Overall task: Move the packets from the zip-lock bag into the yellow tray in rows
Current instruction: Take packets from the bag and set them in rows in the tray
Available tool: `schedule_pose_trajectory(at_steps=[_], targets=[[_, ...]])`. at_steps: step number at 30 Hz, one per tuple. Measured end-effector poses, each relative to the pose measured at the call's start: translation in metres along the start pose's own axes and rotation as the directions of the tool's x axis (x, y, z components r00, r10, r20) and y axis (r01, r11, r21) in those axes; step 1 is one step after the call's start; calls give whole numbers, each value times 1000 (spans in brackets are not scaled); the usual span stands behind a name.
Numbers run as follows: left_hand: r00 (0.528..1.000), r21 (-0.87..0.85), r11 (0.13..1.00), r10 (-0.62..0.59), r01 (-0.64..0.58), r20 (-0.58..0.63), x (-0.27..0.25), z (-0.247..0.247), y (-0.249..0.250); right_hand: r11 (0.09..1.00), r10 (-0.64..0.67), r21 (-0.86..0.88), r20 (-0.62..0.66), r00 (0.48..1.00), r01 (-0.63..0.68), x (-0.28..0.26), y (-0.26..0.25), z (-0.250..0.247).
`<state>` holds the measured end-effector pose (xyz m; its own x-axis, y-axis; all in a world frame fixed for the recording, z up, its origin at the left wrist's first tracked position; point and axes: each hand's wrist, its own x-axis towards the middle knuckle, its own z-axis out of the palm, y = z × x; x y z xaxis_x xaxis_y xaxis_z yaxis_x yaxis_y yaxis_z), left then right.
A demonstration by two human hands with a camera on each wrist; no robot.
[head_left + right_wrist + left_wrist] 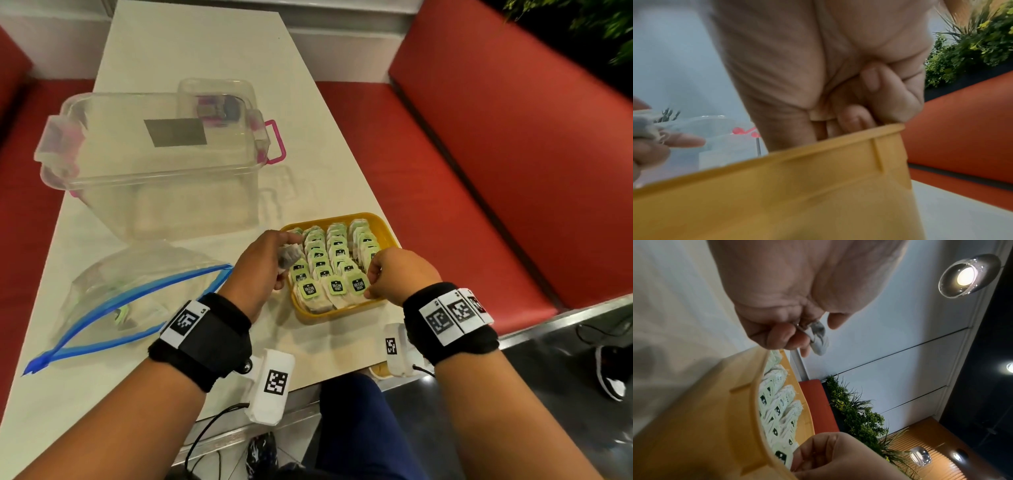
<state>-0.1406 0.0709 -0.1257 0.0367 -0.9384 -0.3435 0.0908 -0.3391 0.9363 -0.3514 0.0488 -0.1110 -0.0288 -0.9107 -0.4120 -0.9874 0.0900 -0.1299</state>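
Observation:
The yellow tray sits near the table's front edge, filled with rows of white tea packets with green labels. My left hand hovers over the tray's left side and pinches one packet, also visible in the left wrist view. My right hand is at the tray's near right corner, fingers curled, its thumb and forefinger pinching the front packet of the right-hand row. The zip-lock bag lies open to the left, with a packet still inside.
A large clear plastic box with pink latches stands behind the bag and the tray. Red bench seats flank the narrow white table. The table's front edge is just below the tray.

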Motion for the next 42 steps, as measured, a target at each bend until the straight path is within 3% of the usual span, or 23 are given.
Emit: schedule_pose_trajectory(at_steps=[5,8,12,14,18,21,28,35,39,42], targets=[[999,64,997,48,-49,9,-4,-2,3,1000,-6,-5,-95,995,6,-4,-2,-2],[993,79,991,104,-107,48,-5,-3,3,980,-75,163,-218,973,112,-11,-11,-11],[981,110,975,187,-193,58,-6,-4,2,768,-258,532,-251,933,356,-25,-40,-22],[968,100,964,240,-246,68,-7,-5,3,675,-265,645,-241,934,358,-27,-52,-22],[953,33,954,295,-298,65,-9,-6,8,581,-246,747,-216,945,322,-24,-57,-13],[953,9,953,302,-303,36,-9,-9,13,541,-269,777,-200,942,320,-23,-54,-13],[923,81,919,384,-386,35,-11,-13,22,596,-299,688,-287,910,413,-21,-56,-16],[908,94,903,419,-420,24,-10,-15,26,491,-288,755,-331,899,435,-22,-59,-16],[902,125,893,428,-432,57,-10,-15,27,499,-285,719,-391,875,484,-23,-59,-19],[922,119,915,378,-386,85,-10,-11,25,381,-248,812,-371,895,443,-23,-59,-21]])
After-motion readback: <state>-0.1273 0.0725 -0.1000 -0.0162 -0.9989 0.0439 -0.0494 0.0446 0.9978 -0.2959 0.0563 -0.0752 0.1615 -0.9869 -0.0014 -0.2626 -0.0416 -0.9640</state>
